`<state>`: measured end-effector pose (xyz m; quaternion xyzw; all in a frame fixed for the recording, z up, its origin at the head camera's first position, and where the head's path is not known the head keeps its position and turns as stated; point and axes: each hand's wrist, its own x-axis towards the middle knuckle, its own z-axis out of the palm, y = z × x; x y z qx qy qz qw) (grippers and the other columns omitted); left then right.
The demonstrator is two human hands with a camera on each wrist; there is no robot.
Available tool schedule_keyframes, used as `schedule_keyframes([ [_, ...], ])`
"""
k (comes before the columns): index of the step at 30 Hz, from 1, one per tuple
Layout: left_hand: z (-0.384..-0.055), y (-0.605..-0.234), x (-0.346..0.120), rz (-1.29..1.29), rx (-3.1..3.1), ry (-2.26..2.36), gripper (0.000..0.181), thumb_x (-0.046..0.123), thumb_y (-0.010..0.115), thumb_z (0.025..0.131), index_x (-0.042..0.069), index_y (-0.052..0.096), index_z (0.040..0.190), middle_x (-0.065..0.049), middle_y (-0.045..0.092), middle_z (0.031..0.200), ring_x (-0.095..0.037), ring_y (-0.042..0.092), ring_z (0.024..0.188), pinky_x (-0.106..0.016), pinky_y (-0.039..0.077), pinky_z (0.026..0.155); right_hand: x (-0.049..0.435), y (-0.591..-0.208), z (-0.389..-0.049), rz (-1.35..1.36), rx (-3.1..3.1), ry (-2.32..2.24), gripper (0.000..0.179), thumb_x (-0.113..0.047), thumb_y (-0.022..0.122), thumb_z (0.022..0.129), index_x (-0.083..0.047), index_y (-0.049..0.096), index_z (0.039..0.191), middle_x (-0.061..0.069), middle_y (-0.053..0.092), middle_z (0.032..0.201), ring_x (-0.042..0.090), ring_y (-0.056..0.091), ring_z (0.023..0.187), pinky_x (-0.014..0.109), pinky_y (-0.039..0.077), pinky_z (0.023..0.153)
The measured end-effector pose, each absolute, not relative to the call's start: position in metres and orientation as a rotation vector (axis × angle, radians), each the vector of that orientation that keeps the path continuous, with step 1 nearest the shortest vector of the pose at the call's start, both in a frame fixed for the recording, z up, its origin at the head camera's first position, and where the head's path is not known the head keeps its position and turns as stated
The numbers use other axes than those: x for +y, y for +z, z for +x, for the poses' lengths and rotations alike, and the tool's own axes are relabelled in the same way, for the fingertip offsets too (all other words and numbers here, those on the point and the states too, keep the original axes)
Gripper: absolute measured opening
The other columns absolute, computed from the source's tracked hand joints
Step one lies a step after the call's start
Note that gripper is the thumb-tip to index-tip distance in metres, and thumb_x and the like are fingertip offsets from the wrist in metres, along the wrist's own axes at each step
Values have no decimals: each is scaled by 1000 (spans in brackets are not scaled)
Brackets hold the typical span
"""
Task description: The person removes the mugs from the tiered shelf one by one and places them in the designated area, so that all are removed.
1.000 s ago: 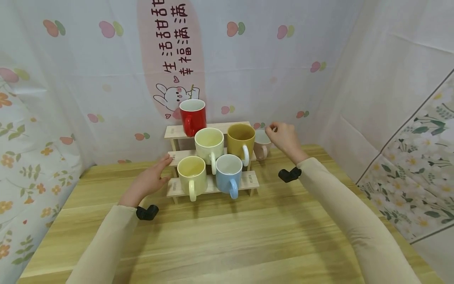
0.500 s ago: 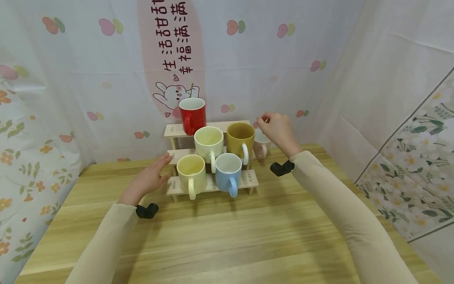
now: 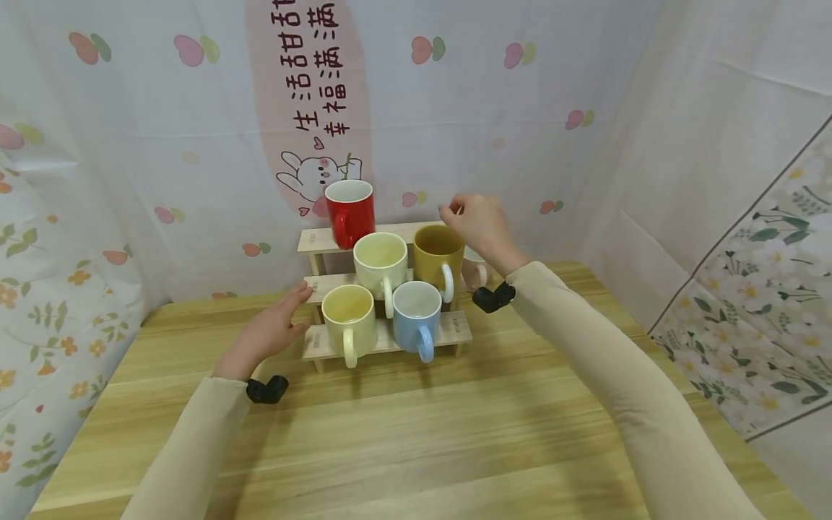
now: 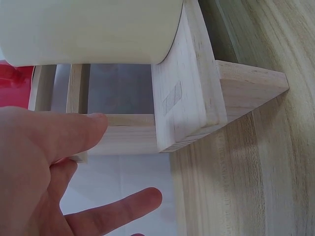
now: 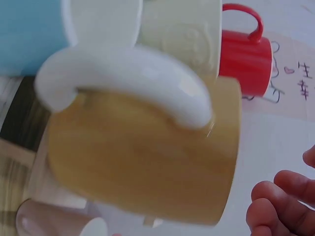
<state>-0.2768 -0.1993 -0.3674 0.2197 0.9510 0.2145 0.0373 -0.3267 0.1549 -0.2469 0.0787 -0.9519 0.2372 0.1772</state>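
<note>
My left hand (image 3: 266,332) reaches to the left end of a three-step wooden rack (image 3: 320,343). Its thumb lies against a side rail, with another finger extended beside the rack in the left wrist view. My right hand (image 3: 481,225) hovers by the rim of a mustard mug (image 5: 147,152) with a white handle, fingers loosely curled and holding nothing. That mug shares the middle step with a pale green mug (image 3: 378,278). On the lowest step stand a yellow mug (image 3: 349,325) and a light blue mug (image 3: 412,325). A red mug (image 3: 354,220) sits on top.
A pale pink mug (image 3: 473,273) stands right of the rack, partly hidden by the right hand. Under the rack is a wood-grain table (image 3: 390,440). A patterned cloth backdrop (image 3: 520,130) hangs close behind, with floral cloth at both sides.
My right hand has moved left, from above the pink mug to the mustard mug's rim. The left hand stays at the rack, and the mugs keep their places.
</note>
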Motion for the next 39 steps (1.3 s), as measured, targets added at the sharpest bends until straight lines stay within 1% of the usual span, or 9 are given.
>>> schedule_keyframes([
  [4, -277, -370, -200, 685, 2929, 665, 65, 15, 55, 96, 2, 23, 151, -19, 14, 159, -48, 38, 131, -60, 35, 102, 143, -243, -331, 270, -2676, 659, 32, -33, 54, 94, -8, 71, 84, 7, 69, 79, 22, 54, 70, 28, 39, 61],
  [8, -277, -372, -201, 707, 2939, 676, 64, 13, 55, 96, 1, 24, 150, -20, 15, 158, -47, 37, 132, -60, 34, 103, 131, -242, -335, 300, -2652, 665, 31, -31, 55, 93, -7, 70, 80, 7, 67, 76, 22, 53, 71, 29, 39, 61],
  [10, -279, -372, -201, 712, 2938, 675, 64, 14, 55, 96, 1, 24, 151, -20, 14, 158, -46, 35, 133, -59, 33, 104, 125, -242, -336, 312, -2651, 683, 34, -34, 55, 94, -7, 70, 78, 6, 66, 74, 21, 53, 72, 28, 39, 63],
  [15, -279, -372, -202, 703, 2936, 665, 64, 15, 55, 96, 2, 24, 151, -19, 14, 159, -46, 37, 132, -59, 35, 103, 109, -241, -341, 347, -2665, 706, 35, -35, 53, 95, -8, 71, 81, 5, 67, 75, 21, 54, 73, 28, 40, 63],
  [21, -278, -372, -201, 706, 2938, 681, 64, 14, 56, 96, 3, 25, 151, -19, 15, 158, -47, 39, 130, -60, 35, 102, 94, -239, -350, 361, -2700, 677, 26, -27, 57, 94, -8, 71, 85, 5, 68, 79, 19, 54, 72, 26, 43, 61],
  [29, -279, -375, -201, 685, 2945, 678, 66, 15, 56, 95, 4, 24, 151, -18, 14, 159, -46, 41, 129, -59, 37, 101, 76, -237, -352, 387, -2735, 702, 26, -26, 58, 93, -7, 71, 83, 4, 65, 72, 18, 52, 69, 24, 41, 57],
  [33, -280, -375, -201, 691, 2948, 681, 65, 14, 56, 95, 4, 24, 151, -18, 14, 159, -46, 40, 131, -59, 36, 102, 62, -236, -353, 394, -2779, 723, 31, -31, 57, 94, -8, 72, 80, 4, 61, 67, 18, 50, 67, 23, 38, 53],
  [36, -280, -375, -201, 688, 2945, 681, 65, 14, 55, 96, 4, 24, 151, -17, 14, 159, -46, 39, 131, -59, 35, 102, 51, -236, -353, 395, -2802, 697, 35, -37, 57, 93, -10, 71, 75, 3, 60, 63, 18, 50, 65, 24, 34, 57],
  [39, -279, -374, -201, 681, 2937, 683, 65, 14, 55, 95, 4, 24, 151, -17, 14, 159, -46, 38, 132, -59, 35, 103, 42, -237, -353, 381, -2821, 678, 41, -43, 59, 91, -10, 69, 69, 3, 60, 61, 17, 50, 62, 25, 33, 57],
])
